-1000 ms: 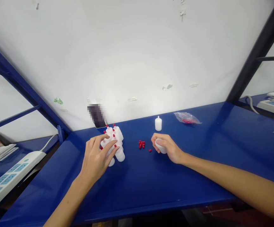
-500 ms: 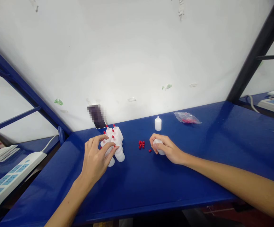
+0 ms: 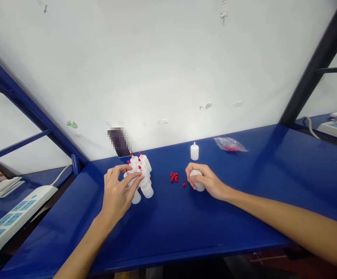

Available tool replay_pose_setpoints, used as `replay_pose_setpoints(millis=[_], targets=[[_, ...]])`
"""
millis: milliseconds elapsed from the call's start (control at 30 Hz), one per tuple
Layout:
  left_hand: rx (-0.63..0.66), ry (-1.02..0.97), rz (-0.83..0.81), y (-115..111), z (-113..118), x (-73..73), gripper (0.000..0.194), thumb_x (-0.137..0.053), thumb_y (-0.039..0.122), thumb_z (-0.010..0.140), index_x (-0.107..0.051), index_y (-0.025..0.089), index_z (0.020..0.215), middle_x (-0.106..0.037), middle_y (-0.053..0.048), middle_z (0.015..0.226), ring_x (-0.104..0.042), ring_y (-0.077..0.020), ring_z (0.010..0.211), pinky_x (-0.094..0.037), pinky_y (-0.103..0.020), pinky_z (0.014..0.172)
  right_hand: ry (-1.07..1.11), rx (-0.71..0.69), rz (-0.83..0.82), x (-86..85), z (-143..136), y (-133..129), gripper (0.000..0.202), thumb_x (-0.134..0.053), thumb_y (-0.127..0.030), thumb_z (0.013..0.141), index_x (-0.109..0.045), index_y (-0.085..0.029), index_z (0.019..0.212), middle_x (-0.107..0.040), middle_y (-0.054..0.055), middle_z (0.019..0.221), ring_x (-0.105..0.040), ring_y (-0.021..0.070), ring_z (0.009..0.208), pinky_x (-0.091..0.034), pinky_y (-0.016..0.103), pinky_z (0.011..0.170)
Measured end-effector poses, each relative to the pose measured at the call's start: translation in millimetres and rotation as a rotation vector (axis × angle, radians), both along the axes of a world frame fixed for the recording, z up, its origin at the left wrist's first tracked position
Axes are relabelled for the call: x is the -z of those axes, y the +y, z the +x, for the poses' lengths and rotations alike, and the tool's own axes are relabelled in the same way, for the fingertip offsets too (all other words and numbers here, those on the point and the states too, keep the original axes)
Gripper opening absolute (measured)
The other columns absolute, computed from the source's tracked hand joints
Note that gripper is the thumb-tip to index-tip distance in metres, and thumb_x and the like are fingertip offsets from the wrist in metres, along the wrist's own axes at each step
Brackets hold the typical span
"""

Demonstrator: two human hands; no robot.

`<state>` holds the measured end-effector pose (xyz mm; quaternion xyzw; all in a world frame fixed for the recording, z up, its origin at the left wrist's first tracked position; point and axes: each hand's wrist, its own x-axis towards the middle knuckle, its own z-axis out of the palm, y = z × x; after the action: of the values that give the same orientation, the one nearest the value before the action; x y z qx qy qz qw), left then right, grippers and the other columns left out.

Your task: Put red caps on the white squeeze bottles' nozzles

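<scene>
Several white bottles with red tips [image 3: 147, 190] stand grouped at the left of the blue table. Over them my left hand [image 3: 121, 188] pinches thumb and index finger on a small red cap [image 3: 140, 174]. My right hand [image 3: 204, 180] is wrapped round a white bottle [image 3: 199, 186], whose top the fingers partly hide. Between the hands lies a small pile of red caps [image 3: 174, 177], with one loose red cap [image 3: 184, 185] nearer my right hand. Behind that hand a white bottle without a red tip [image 3: 194, 151] stands upright.
A clear plastic bag with red pieces [image 3: 231, 145] lies at the back right. A phone [image 3: 120, 142] leans on the wall behind the bottle group. Power strips [image 3: 17, 217] lie beyond the frame posts on both sides.
The fingertips of my left hand have risen slightly. My right hand and its bottle have shifted a little to the right.
</scene>
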<state>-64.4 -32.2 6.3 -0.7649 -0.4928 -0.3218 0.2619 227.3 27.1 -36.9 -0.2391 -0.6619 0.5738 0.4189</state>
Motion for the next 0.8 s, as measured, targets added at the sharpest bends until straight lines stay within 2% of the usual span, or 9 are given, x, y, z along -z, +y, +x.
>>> replay_pose_setpoints(millis=[167,267,367,467,500,567,600,700,800], targets=[[0.015,-0.013,0.000,1,2,3.2,0.012,-0.063,0.026,0.090,-0.075,0.023,0.092,-0.060,-0.010,0.103,-0.054,-0.0243,0.091,-0.042,-0.042,0.082,-0.125,-0.154,0.061,-4.9,4,-5,0.017,-0.063,-0.030,0.080,-0.057,-0.016,0.075,-0.056,-0.001,0.064,-0.050,0.0123,0.059,-0.040,0.024,0.057],[-0.002,0.025,-0.008,1,1,2.9,0.012,-0.065,0.027,0.089,-0.075,0.022,0.093,-0.061,-0.011,0.103,-0.054,-0.0252,0.091,-0.042,-0.042,0.081,-0.148,-0.187,0.055,-4.2,5,-6,0.021,-0.064,-0.035,0.082,-0.058,-0.015,0.076,-0.054,-0.001,0.065,-0.050,0.0123,0.059,-0.040,0.024,0.057],[-0.034,0.033,0.113,-5,4,0.2,0.016,-0.067,0.028,0.087,-0.072,0.021,0.101,-0.062,-0.011,0.101,-0.055,-0.0244,0.087,-0.042,-0.041,0.079,-0.155,-0.197,0.066,-1.6,4,-7,0.023,-0.063,-0.037,0.084,-0.057,-0.016,0.076,-0.053,-0.001,0.066,-0.048,0.0118,0.059,-0.039,0.023,0.056],[0.113,0.010,0.231,-16,24,1.7,0.019,-0.066,0.017,0.085,-0.067,0.021,0.103,-0.062,-0.007,0.092,-0.057,-0.0199,0.081,-0.045,-0.036,0.075,-0.188,-0.166,0.102,0.6,3,-8,0.025,-0.061,-0.038,0.085,-0.056,-0.016,0.075,-0.051,-0.002,0.064,-0.046,0.0111,0.057,-0.036,0.023,0.054],[0.211,0.014,0.198,-19,36,4.5,0.020,-0.063,0.013,0.085,-0.066,0.021,0.103,-0.062,-0.006,0.089,-0.058,-0.0182,0.080,-0.046,-0.033,0.073,-0.192,-0.133,0.113,0.8,3,-8,0.025,-0.060,-0.038,0.085,-0.056,-0.016,0.075,-0.050,-0.002,0.062,-0.045,0.0108,0.055,-0.035,0.023,0.053],[0.383,0.064,-0.018,-22,62,13.4,0.019,-0.057,0.012,0.088,-0.063,0.019,0.105,-0.063,-0.005,0.086,-0.058,-0.0157,0.074,-0.049,-0.029,0.069,-0.192,-0.033,0.150,0.0,5,-5,0.023,-0.057,-0.037,0.086,-0.054,-0.017,0.074,-0.048,-0.004,0.060,-0.043,0.0105,0.052,-0.034,0.023,0.051],[0.390,0.108,-0.143,-21,75,18.8,0.017,-0.056,0.015,0.090,-0.063,0.019,0.105,-0.063,-0.005,0.087,-0.059,-0.0168,0.075,-0.051,-0.030,0.070,-0.201,0.030,0.183,-1.0,7,-3,0.021,-0.055,-0.036,0.086,-0.054,-0.017,0.076,-0.048,-0.004,0.059,-0.043,0.0106,0.052,-0.033,0.024,0.051],[0.278,0.187,-0.380,-5,105,33.7,0.024,-0.053,0.024,0.093,-0.060,0.017,0.116,-0.064,-0.008,0.096,-0.062,-0.0218,0.086,-0.056,-0.034,0.073,-0.336,0.231,0.323,-5.6,16,10,0.014,-0.052,-0.033,0.087,-0.055,-0.019,0.088,-0.050,-0.005,0.060,-0.044,0.0118,0.052,-0.033,0.025,0.054],[0.174,0.220,-0.487,15,116,42.5,0.026,-0.053,0.026,0.095,-0.059,0.014,0.116,-0.062,-0.012,0.103,-0.064,-0.0259,0.092,-0.058,-0.038,0.074,-0.601,0.313,0.433,-10.1,23,20,0.015,-0.053,-0.033,0.089,-0.056,-0.022,0.099,-0.052,-0.006,0.060,-0.044,0.0132,0.052,-0.029,0.025,0.055]])
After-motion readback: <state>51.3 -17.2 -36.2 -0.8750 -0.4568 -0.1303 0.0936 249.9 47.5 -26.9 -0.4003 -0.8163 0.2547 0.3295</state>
